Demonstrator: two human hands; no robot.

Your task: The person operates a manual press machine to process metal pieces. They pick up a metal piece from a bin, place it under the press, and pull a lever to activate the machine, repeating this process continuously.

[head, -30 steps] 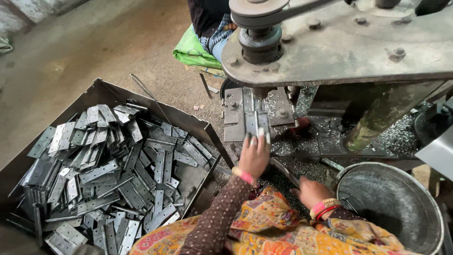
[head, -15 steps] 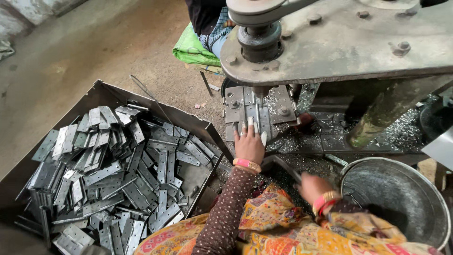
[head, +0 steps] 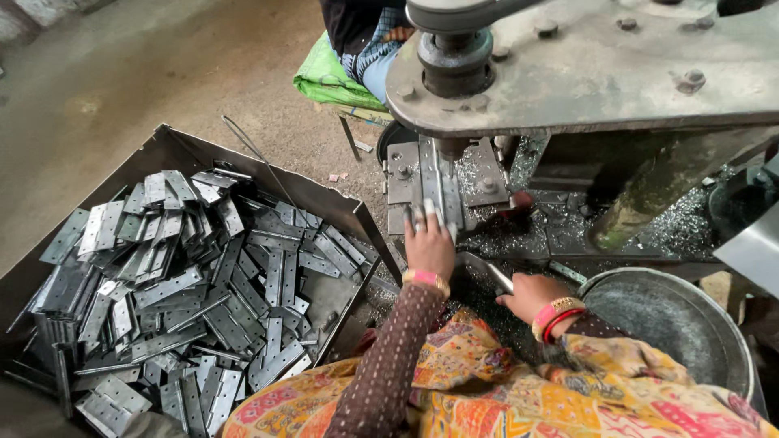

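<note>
Fingers of the left hand (head: 430, 243) spread flat on a metal strip (head: 434, 191) lying on the press bed (head: 479, 174), beneath the heavy grey machine arm (head: 600, 73); that grip is open, pressing rather than clasping. Right hand (head: 531, 296) curls closed around a small flat metal piece (head: 497, 277) beside a grey steel tub (head: 673, 324). Left of both sits a tray (head: 174, 150) heaped with hinge plates (head: 187, 284).

I sit at a rough concrete floor (head: 162, 73) in a workshop. On it to my left stands a large dark metal tray (head: 174, 150) heaped with flat grey hinge plates (head: 187, 284). To my right rests a round steel tub (head: 673, 324). Ahead, silvery metal shavings (head: 682, 231) litter the ground around the press base (head: 633, 211).
</note>
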